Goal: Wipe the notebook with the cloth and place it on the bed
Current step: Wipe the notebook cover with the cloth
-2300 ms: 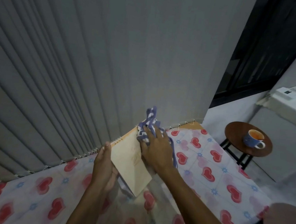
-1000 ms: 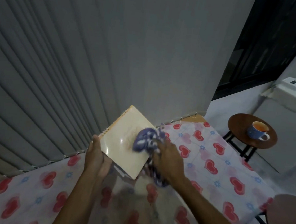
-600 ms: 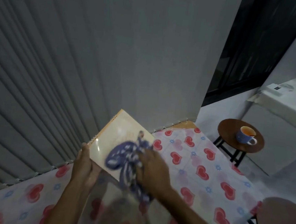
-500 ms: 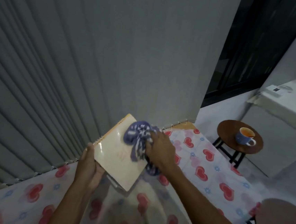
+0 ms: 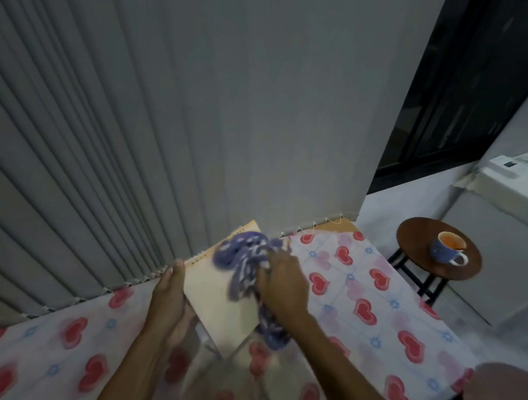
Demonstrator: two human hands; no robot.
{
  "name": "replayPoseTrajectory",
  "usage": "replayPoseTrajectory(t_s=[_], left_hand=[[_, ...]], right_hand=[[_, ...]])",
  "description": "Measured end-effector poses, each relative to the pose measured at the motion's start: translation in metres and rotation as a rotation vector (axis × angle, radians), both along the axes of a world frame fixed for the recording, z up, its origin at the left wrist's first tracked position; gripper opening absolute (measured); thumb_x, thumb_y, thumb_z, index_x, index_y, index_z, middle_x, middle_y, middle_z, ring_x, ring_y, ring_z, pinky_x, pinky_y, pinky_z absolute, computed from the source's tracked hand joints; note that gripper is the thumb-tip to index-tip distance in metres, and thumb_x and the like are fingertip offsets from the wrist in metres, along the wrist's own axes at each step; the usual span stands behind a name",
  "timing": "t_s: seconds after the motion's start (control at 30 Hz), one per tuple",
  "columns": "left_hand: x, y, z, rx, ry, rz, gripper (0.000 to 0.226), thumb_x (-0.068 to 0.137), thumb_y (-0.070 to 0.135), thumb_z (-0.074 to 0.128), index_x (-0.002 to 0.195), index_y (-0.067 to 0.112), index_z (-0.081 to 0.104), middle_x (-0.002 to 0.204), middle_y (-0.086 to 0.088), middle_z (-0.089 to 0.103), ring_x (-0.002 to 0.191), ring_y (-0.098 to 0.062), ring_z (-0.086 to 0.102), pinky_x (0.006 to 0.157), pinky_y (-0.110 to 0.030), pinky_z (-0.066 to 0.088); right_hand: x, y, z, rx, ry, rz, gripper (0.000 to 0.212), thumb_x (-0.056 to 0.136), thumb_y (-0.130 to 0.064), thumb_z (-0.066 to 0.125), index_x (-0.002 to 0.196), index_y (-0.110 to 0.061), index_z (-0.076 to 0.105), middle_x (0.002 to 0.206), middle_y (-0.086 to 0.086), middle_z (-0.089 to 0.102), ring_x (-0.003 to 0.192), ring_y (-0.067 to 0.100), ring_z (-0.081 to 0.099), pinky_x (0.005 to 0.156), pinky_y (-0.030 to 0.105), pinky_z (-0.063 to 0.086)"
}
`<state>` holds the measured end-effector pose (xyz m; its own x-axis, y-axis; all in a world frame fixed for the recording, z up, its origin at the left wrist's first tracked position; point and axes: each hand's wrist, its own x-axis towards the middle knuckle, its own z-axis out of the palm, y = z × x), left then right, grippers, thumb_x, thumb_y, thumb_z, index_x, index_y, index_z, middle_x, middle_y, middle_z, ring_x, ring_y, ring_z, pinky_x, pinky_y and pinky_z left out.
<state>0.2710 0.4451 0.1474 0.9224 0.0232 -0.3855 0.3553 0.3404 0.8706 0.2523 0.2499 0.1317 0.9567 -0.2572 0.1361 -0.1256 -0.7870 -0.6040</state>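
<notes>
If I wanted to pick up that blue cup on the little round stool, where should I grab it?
Probably by the handle of the blue cup, coming from the right: the cup stands upright on the stool, handle pointing right, with open space there.

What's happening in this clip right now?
A person is wiping a spiral notebook over a bed covered in a heart-print sheet. The left hand holds the notebook tilted up by its left edge, above the sheet. The right hand presses a bunched blue-and-white cloth against the upper part of the cover. The notebook has not been set down yet. To the right, a blue cup stands on a round stool, untouched.
</notes>
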Motion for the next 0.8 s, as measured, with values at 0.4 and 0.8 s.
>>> replayPoseTrajectory(t_s=[0.4,0.8], left_hand=[[-0.007,0.039,-0.041,0.236,0.098,0.178,0.037,0.096,0.046,0.06,0.117,0.019,0.073,0.113,-0.008,0.076,0.103,-0.029,0.071,0.096,-0.048,0.056],[-0.013,0.057,-0.097,0.309,0.192,0.188,0.015,0.067,0.037,0.068,0.069,0.023,0.074,0.074,0.002,0.068,0.076,-0.022,0.061,0.072,-0.038,0.048]], right_hand=[[0.008,-0.065,-0.003,0.474,0.171,-0.245,0.048,0.098,-0.058,0.046,0.11,-0.016,0.067,0.099,0.004,0.07,0.101,0.031,0.068,0.09,0.041,0.052],[-0.04,-0.056,-0.015,0.405,0.204,-0.187,0.047,0.106,-0.051,0.039,0.116,-0.014,0.066,0.111,0.008,0.072,0.106,0.031,0.068,0.097,0.042,0.053]])
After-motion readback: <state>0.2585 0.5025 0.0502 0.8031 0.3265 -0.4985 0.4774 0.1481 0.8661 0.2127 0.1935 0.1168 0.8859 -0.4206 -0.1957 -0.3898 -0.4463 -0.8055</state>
